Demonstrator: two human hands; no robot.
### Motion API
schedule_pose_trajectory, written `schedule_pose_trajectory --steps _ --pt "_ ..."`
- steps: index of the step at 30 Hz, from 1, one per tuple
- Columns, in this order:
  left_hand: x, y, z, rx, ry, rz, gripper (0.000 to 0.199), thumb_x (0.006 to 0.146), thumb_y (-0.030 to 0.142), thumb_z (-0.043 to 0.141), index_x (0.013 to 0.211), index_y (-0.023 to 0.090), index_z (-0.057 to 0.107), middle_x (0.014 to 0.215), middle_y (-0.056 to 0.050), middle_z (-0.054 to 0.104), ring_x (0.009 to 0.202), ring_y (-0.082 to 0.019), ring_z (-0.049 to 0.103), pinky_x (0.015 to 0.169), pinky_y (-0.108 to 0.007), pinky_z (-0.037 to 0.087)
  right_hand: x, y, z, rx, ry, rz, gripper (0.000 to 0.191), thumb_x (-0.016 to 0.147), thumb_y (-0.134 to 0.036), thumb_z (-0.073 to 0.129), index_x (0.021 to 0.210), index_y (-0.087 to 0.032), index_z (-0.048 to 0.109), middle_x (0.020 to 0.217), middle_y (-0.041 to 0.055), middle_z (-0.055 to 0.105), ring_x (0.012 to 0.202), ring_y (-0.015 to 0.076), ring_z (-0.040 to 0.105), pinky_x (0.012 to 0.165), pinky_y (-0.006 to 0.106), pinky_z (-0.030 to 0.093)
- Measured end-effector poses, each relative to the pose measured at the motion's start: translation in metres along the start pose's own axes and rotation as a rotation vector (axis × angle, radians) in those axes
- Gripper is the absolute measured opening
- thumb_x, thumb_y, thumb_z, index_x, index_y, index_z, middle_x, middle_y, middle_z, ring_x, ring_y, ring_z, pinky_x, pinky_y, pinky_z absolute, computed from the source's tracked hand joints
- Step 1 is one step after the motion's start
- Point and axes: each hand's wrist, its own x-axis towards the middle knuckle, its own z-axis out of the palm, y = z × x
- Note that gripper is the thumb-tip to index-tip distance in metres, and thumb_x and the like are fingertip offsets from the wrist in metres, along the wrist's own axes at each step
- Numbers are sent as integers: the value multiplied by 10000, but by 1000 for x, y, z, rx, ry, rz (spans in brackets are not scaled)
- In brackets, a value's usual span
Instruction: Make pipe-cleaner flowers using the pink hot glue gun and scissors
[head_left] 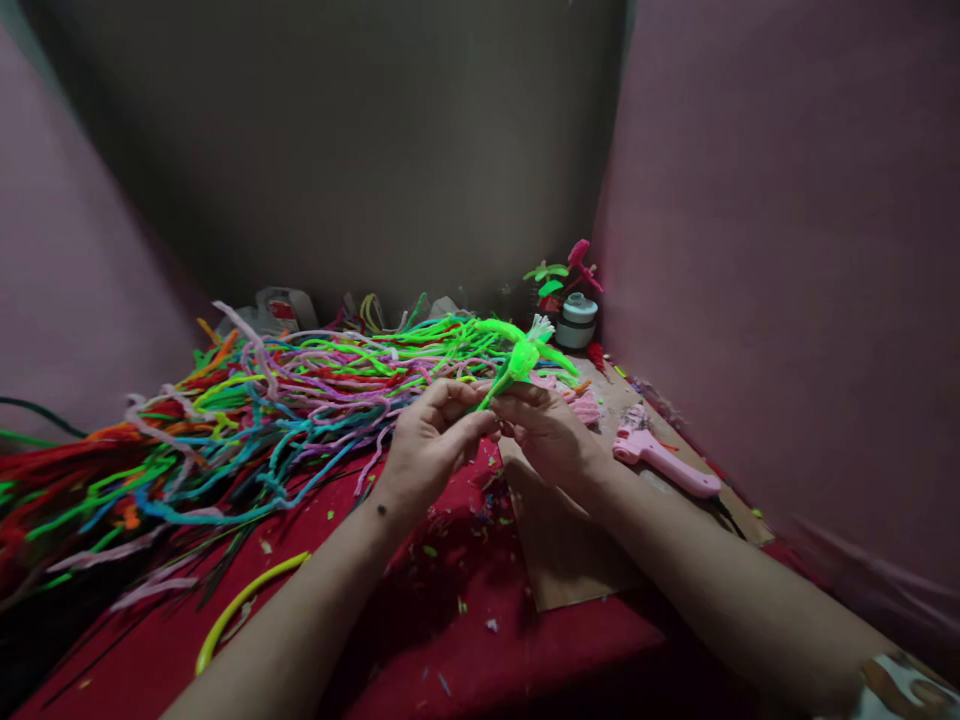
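Note:
Between my two hands is a pipe-cleaner flower (524,358), bright green with a whitish tuft at its tip and long green petals or leaves spreading from the head. Its thin green stem slants down into my fingers. My left hand (442,430) pinches the stem low down. Close beside it, my right hand (544,430) has its fingers closed round the same stem, just under the head. The fingertips of both hands nearly touch, and the stem's lower end is hidden by them.
A large heap of multicoloured pipe cleaners (300,400) covers the left. On the right, a pink hot glue gun (664,458) lies on cardboard (577,560). Behind stand a small jar (577,322) and a pink pipe-cleaner flower (580,255). Scraps dot the red cloth (420,640).

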Motion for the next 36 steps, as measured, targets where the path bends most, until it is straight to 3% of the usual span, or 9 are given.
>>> schedule_pose_trajectory --steps 3,6,9,18,22,25,31,36 --pt "-3 -7 3 169 89 162 102 747 179 652 798 186 564 786 16 636 647 -95 593 622 -212 475 1 1 0 26 41 25 92 672 -263 733 749 -215 713 724 -11 649 601 103 517 561 248 374" --pt "-5 -12 2 398 144 301 85 784 175 605 864 203 599 896 -20 652 826 -151 611 777 -272 471 2 1 0 4 55 52 110 648 -279 744 723 -210 704 706 -12 646 593 109 510 548 252 364" --pt "-6 -13 0 528 185 358 83 789 176 601 857 217 624 899 -28 647 851 -166 598 762 -271 460 2 1 2 -17 62 36 123 635 -273 752 723 -208 697 697 -12 637 602 110 500 543 248 358" --pt "-6 -16 2 365 226 295 122 776 240 634 886 229 686 880 -24 610 809 -153 573 650 -228 446 0 -3 4 -101 49 18 167 657 -295 739 812 -236 728 768 5 664 635 121 521 548 245 398" --pt "-4 -12 3 274 211 191 70 749 247 664 802 202 677 815 -11 609 698 -121 557 585 -212 425 0 -5 2 -75 39 2 137 643 -269 752 772 -225 737 762 11 676 663 122 547 542 229 394" --pt "-2 -4 1 155 158 37 84 707 252 701 725 175 675 634 20 562 493 -66 439 441 -190 327 1 -9 0 -119 21 -19 127 652 -276 754 771 -236 739 766 16 685 682 140 560 553 249 405" --pt "2 6 -7 -162 -117 -288 118 691 242 714 705 153 637 485 73 382 372 -10 252 358 -151 181 2 -19 -4 -288 -57 -63 103 665 -330 754 753 -279 733 816 1 670 762 176 571 657 317 457" --pt "2 5 -13 -367 -295 -474 219 635 245 756 796 158 636 570 71 382 356 25 187 328 -131 117 -3 -23 -1 -316 -170 -29 116 689 -375 730 756 -281 736 757 2 639 758 176 573 710 355 476"
